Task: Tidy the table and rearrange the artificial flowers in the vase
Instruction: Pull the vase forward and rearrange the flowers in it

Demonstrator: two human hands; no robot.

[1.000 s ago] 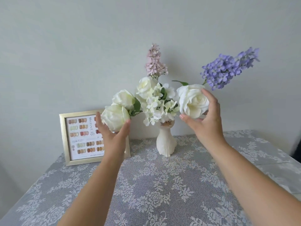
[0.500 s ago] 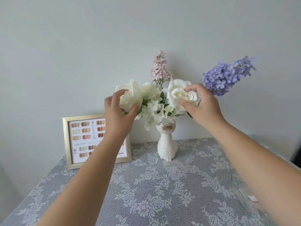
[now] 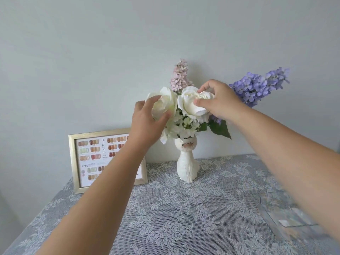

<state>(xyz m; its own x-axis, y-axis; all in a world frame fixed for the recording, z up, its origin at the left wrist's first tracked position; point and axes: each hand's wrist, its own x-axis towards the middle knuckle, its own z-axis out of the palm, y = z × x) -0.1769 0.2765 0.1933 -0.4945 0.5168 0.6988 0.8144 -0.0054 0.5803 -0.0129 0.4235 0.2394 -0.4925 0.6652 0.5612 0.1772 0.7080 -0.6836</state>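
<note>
While both hands were up at the bouquet, the head view looked down over a table [image 3: 184, 227] covered with a grey lace cloth of floral pattern. On the left at the back stood a picture frame [image 3: 107, 159] with a pale gold border, leaning against the wall; its card showed rows of small nail-colour samples, and the vertical word on it read something like "MIGEEN C", with "024" lower down, though the small print was too fine to read.

Near the middle at the back, the vase [image 3: 187, 162] stood upright on the cloth. It was white, matte, slim and shaped like a sitting cat, with a drawn face and whiskers near the mouth. From it the artificial flowers rose upward and spread out: a pink spike [image 3: 180, 76] pointed almost straight up, and a purple lilac spray [image 3: 257, 85] leaned up and to the right. Small white blossoms [image 3: 184, 126] and green leaves filled the base.

The left hand [image 3: 147, 122] had its fingers and thumb curled around the left white rose [image 3: 165, 100], holding its soft head. The right hand [image 3: 220, 100] pinched the petals of the right white rose [image 3: 191, 103] between thumb and fingers. The two roses were just beside each other. A clear blurred sheet [image 3: 287, 214] lay at the right, under the right forearm.
</note>
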